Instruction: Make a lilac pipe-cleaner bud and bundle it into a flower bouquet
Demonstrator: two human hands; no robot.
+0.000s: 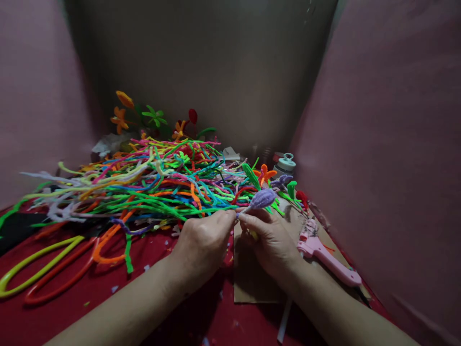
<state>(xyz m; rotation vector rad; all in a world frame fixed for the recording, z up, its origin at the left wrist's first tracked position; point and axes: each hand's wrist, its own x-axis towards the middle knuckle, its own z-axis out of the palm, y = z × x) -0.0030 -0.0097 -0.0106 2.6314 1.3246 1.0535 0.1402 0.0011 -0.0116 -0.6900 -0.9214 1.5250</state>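
A purple fuzzy bud (pixel 262 198), shaped from pipe cleaner, sticks up and to the right on a thin pale stem between my hands. My right hand (pixel 268 238) pinches the stem just below the bud. Beside it, my left hand (pixel 205 238) is closed, its thumb and forefinger meeting the stem's lower end from the left. A bit of purple shows between the fingertips; the fingers hide the rest. Behind my hands spreads a big tangled heap of coloured pipe cleaners (pixel 144 192).
A pink glue gun (pixel 329 259) lies on cardboard (pixel 257 283) at the right. Scissors with red handles (pixel 61 295) and a yellow loop (pixel 39 262) lie left on the red cloth (pixel 144 307). Pipe-cleaner flowers (pixel 120 120) stand at the back; a lidded bottle (pixel 286 163) sits right.
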